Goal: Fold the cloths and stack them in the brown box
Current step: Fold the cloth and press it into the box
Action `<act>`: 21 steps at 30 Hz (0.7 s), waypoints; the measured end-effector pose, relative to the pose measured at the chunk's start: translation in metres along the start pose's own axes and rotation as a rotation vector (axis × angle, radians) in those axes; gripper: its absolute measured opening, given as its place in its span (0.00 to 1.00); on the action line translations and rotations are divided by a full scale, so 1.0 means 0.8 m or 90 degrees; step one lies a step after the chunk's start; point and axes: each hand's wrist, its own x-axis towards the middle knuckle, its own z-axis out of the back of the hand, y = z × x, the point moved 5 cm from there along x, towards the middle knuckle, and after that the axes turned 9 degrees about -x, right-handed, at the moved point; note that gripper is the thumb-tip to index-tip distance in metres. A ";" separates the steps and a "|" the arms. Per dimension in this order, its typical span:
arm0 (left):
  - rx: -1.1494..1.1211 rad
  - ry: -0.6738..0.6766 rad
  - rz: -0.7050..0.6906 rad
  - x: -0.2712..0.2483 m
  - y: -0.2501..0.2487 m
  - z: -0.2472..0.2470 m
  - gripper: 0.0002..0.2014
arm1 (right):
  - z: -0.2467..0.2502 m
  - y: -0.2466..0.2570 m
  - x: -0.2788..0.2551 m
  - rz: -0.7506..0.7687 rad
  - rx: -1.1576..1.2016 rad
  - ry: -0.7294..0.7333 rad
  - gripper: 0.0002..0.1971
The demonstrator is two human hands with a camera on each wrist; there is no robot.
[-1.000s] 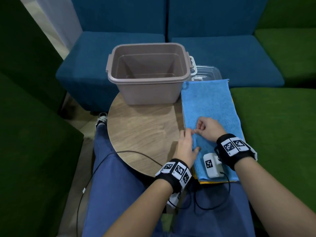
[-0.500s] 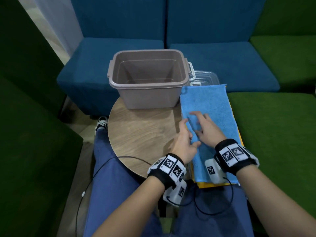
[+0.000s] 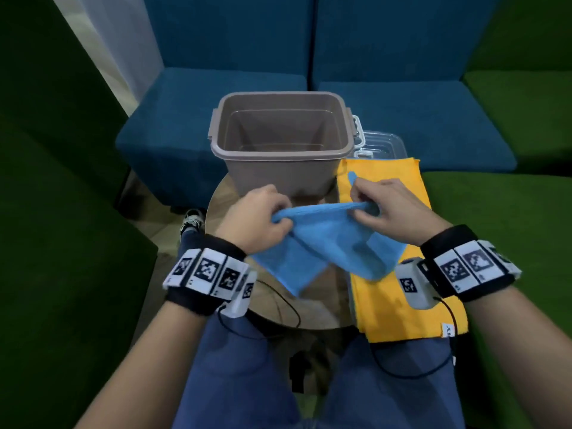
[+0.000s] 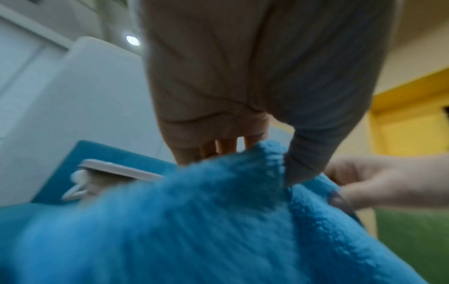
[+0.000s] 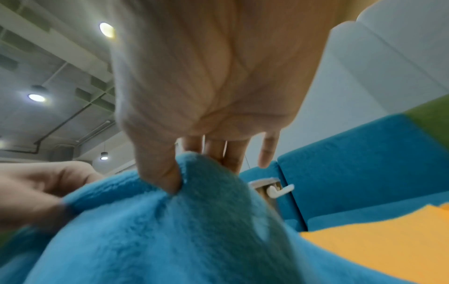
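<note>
A blue cloth [image 3: 328, 243] hangs in the air between both hands, above the round wooden table [image 3: 223, 199]. My left hand [image 3: 263, 216] grips its left end, and my right hand [image 3: 376, 205] pinches its right end. In the left wrist view the thumb and fingers [image 4: 226, 148] clamp the blue cloth [image 4: 194, 221]. The right wrist view shows the thumb pressed into the blue cloth [image 5: 170, 221]. A yellow cloth [image 3: 399, 298] lies flat to the right, under my right wrist. The brown box [image 3: 281, 144] stands beyond the hands and holds nothing that I can see.
A clear plastic lid [image 3: 380, 144] lies behind the yellow cloth. Blue sofa seats [image 3: 402, 119] stand at the back, green cushions [image 3: 510, 243] to the right and left. My blue-trousered legs [image 3: 235, 382] are under the table edge. Black cables [image 3: 278, 308] run from the wristbands.
Both hands have lifted the blue cloth off the pile and pulled it left over the table. The yellow cloth beneath it now lies uncovered.
</note>
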 end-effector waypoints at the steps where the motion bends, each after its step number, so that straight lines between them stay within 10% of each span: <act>1: 0.012 -0.029 0.033 -0.005 0.011 0.012 0.06 | -0.003 0.000 0.001 -0.010 0.002 -0.008 0.11; 10: -0.170 -0.298 0.042 -0.060 0.092 0.087 0.11 | 0.003 -0.058 -0.012 -0.171 -0.171 0.008 0.05; 21: -0.359 -0.457 0.032 -0.074 0.122 0.105 0.13 | 0.059 -0.055 -0.041 -0.254 0.238 -0.209 0.04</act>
